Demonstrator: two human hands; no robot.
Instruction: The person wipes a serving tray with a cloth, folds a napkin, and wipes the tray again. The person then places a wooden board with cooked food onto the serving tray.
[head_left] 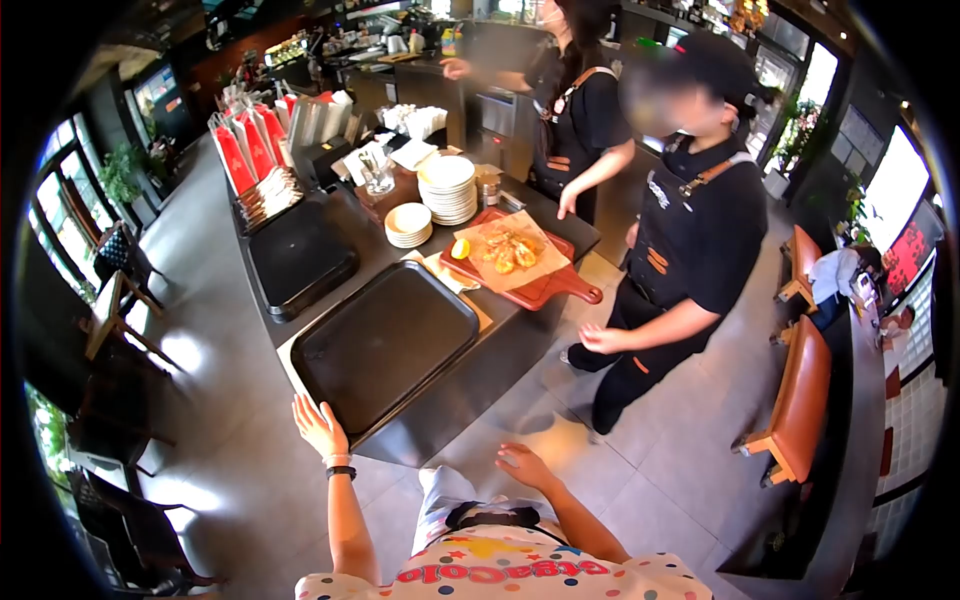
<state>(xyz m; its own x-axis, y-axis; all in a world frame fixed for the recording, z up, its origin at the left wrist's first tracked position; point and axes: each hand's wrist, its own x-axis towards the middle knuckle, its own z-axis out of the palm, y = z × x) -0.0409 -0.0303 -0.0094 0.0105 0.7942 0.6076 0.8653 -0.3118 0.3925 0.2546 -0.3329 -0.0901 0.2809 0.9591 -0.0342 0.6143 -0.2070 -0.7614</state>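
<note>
My left hand (320,428), with a dark band at the wrist, lies with fingers spread at the near left corner of the counter, against the edge of a black tray (385,345). Nothing is held in it. My right hand (527,466) hangs in front of my body over the floor, its fingers apart and holding nothing. Beyond the tray, a red wooden board (560,285) carries brown paper (500,270) with fried food (515,253) and a lemon piece (461,248). Beside the board stand a tall stack of white plates (447,188) and a lower stack of small dishes (408,225).
Two people in dark aprons, one nearer (690,220) and one farther (580,120), stand right of the counter. More black trays (300,252), red bags (250,145) and a glass (378,172) are on the counter. Orange benches (797,395) stand at right, chairs (120,255) at left.
</note>
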